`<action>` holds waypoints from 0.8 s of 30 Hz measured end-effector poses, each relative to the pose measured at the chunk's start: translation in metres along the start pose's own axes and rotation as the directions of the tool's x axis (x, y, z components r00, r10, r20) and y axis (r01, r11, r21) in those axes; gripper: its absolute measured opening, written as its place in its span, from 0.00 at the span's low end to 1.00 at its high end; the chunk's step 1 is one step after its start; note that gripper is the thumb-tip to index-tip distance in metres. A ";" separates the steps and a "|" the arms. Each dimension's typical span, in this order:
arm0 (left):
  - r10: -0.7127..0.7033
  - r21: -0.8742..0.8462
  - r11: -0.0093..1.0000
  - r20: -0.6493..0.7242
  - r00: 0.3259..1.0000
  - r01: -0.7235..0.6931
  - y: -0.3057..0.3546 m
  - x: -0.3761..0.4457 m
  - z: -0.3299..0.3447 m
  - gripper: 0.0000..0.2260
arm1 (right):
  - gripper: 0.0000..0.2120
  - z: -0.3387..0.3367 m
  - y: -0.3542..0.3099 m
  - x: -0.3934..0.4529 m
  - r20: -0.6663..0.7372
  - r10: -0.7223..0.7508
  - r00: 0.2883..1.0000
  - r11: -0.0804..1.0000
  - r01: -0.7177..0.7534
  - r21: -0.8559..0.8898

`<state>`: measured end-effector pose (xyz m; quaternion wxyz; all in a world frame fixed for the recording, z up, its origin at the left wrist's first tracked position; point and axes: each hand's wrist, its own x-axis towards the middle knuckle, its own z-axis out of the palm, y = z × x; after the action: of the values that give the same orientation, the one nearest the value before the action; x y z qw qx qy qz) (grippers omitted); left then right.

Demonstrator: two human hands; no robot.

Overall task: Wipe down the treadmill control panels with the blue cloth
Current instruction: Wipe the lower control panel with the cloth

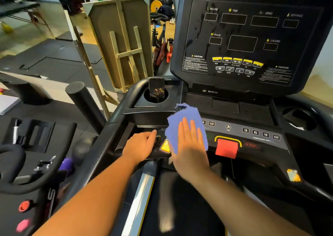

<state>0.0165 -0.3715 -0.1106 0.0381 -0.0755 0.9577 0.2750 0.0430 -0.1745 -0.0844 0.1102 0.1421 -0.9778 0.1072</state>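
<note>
Gym flooring and weight plates [155,5] fill the background at 11 o'clock, beside 1 wooden easel [124,43]. 1 phone [156,89] stands in the left of 2 cupholders. 2 hands work the lower panel [255,133]: the left hand [141,146] rests on the panel's left edge, fingers loosely bent, holding nothing. The right hand [191,142] lies flat, fingers straight, pressing 1 cloth [183,120] against the panel, left of 1 red stop key [227,148]. Its long axis points to 12 o'clock. The console [252,37] rises at 1 o'clock, streaked wet.

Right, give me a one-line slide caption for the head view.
Right hand presses the blue cloth flat on the treadmill's lower control panel while the left hand rests beside it.
</note>
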 end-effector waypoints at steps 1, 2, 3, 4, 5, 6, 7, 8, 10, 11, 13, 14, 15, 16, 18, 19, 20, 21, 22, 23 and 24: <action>-0.004 -0.005 1.000 -0.001 1.000 0.004 0.000 0.000 0.000 0.28 | 0.36 0.002 -0.007 -0.018 -0.002 -0.037 0.999 0.999 0.037 0.004; -0.008 -0.008 1.000 -0.002 1.000 0.008 0.001 0.000 0.000 0.28 | 0.37 0.007 -0.013 -0.034 0.013 -0.101 0.995 0.995 0.100 0.006; -0.010 -0.011 1.000 -0.002 1.000 0.010 0.001 0.000 0.000 0.28 | 0.38 0.012 -0.016 -0.044 0.044 -0.160 0.986 0.987 0.160 -0.006; -0.012 -0.012 1.000 0.004 1.000 0.012 0.001 0.000 0.000 0.28 | 0.39 0.016 -0.014 -0.041 0.080 -0.210 0.974 0.977 0.213 -0.028; -0.016 -0.010 1.000 0.012 1.000 0.016 0.001 0.000 0.000 0.28 | 0.40 0.017 -0.009 -0.029 0.083 -0.252 0.964 0.964 0.258 -0.059; -0.020 -0.006 1.000 0.018 1.000 0.020 0.002 0.000 0.000 0.29 | 0.40 0.018 -0.003 -0.014 0.068 -0.267 0.961 0.959 0.273 -0.083; -0.023 -0.003 1.000 0.020 1.000 0.023 0.002 0.000 -0.001 0.29 | 0.40 0.015 0.003 0.001 0.078 -0.251 0.965 0.964 0.257 -0.069; -0.021 0.003 1.000 0.015 1.000 0.021 0.001 0.000 -0.001 0.30 | 0.38 0.012 0.010 0.014 0.074 -0.209 0.975 0.976 0.212 -0.040; -0.017 0.017 1.000 0.009 1.000 0.017 0.002 -0.001 -0.002 0.29 | 0.35 0.005 0.024 0.023 0.039 -0.076 0.996 0.997 0.076 -0.003; -0.010 0.023 1.000 0.010 1.000 0.010 0.002 -0.001 -0.003 0.28 | 0.35 0.000 0.028 0.016 0.023 -0.018 1.000 1.000 0.018 0.002; 0.000 0.024 1.000 0.010 1.000 -0.001 0.003 -0.002 -0.004 0.27 | 0.39 -0.004 0.030 -0.011 0.012 0.043 0.999 0.998 -0.043 -0.035; -0.003 0.022 1.000 0.005 1.000 0.003 0.004 -0.002 -0.004 0.26 | 0.41 -0.006 0.028 -0.026 0.013 0.050 0.999 0.998 -0.049 -0.044; -0.008 0.019 1.000 0.005 1.000 0.008 0.004 -0.002 -0.004 0.26 | 0.41 -0.007 0.024 -0.036 0.011 0.049 0.999 0.998 -0.048 -0.030; -0.012 0.013 1.000 0.009 1.000 0.012 0.003 -0.001 -0.003 0.27 | 0.41 -0.002 0.022 -0.037 0.009 0.033 0.999 0.999 -0.033 -0.011; -0.024 0.002 1.000 0.022 0.999 0.024 0.002 0.000 -0.002 0.28 | 0.39 0.001 0.019 -0.021 0.019 -0.088 0.996 0.996 0.088 0.012; -0.027 0.004 1.000 0.022 0.999 0.027 0.002 -0.001 -0.002 0.29 | 0.39 0.002 0.020 -0.008 0.052 -0.169 0.984 0.986 0.169 0.012; -0.029 0.008 1.000 0.016 0.999 0.029 0.002 -0.002 -0.002 0.29 | 0.38 0.003 0.022 0.005 0.085 -0.229 0.970 0.973 0.230 -0.004; -0.031 0.010 0.999 0.013 0.999 0.031 0.004 -0.003 -0.003 0.29 | 0.37 0.000 0.027 0.016 0.127 -0.230 0.965 0.973 0.233 -0.002; -0.033 0.012 0.999 0.011 0.999 0.033 0.006 -0.004 -0.004 0.28 | 0.36 -0.002 0.036 0.022 0.121 -0.182 0.976 0.983 0.184 -0.001; -0.032 0.017 0.999 0.009 0.999 0.032 0.007 -0.004 -0.006 0.27 | 0.36 -0.005 0.046 0.022 0.084 -0.102 0.991 0.995 0.101 0.008; -0.030 0.020 0.999 0.007 1.000 0.030 0.008 -0.005 -0.007 0.26 | 0.35 -0.008 0.057 0.018 0.051 -0.010 0.999 1.000 0.009 0.022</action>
<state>0.0194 -0.3676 -0.0996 0.0467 -0.0885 0.9590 0.2651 0.0106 -0.1238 -0.0827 0.0839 0.1509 -0.9784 0.1134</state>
